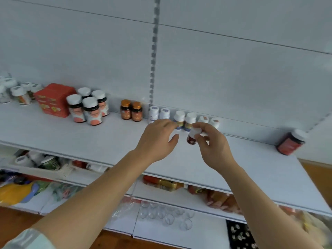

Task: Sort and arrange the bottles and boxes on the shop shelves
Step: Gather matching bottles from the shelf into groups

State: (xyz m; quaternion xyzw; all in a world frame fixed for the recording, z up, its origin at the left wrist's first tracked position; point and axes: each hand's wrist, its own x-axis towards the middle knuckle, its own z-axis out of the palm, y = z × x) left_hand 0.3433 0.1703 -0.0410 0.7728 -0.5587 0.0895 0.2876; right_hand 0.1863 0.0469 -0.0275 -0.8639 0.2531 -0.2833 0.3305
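Observation:
My right hand (212, 144) pinches a small dark red bottle (191, 138) with a white cap, held tilted just above the white shelf (111, 139). To its left my left hand (158, 139) hovers over the shelf, fingers relaxed, holding nothing. Behind both hands a row of small white-capped bottles (185, 119) stands against the back panel. Further left stand two amber bottles with orange caps (131, 110), several dark bottles with white caps (89, 108) and a red box (53, 99).
A large dark red jar (290, 141) stands alone at the shelf's right end. More white-capped bottles (18, 92) crowd the far left. Lower shelves hold bottles, packets and clear plastic cups (167, 216). A slotted upright (154, 51) divides the back panel.

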